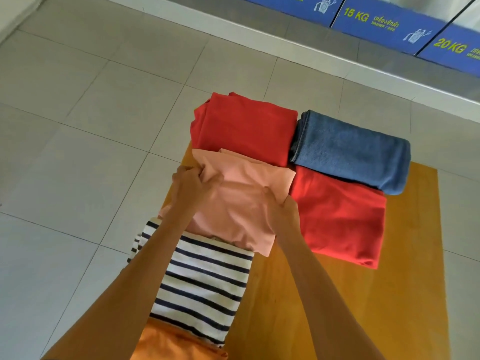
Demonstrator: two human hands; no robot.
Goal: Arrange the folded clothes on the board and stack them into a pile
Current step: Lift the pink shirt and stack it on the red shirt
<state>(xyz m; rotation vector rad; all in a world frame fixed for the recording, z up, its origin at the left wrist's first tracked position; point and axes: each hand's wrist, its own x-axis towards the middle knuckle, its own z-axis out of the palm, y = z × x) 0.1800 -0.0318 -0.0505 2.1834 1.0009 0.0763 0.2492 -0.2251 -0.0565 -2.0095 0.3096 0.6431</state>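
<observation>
A wooden board carries several folded garments. A pink one lies at the middle left, and both hands grip it: my left hand pinches its far left corner, my right hand holds its right edge. Its near edge overlaps a navy-and-white striped garment. An orange garment lies closest to me. At the far left rests a red garment, beside it a folded blue denim piece, and in front of that another red garment.
The board stands over a grey tiled floor. Along the far right runs a raised white-edged ledge with blue washing-machine panels marked 15 KG and 20 KG. Bare wood shows on the board's right and near side.
</observation>
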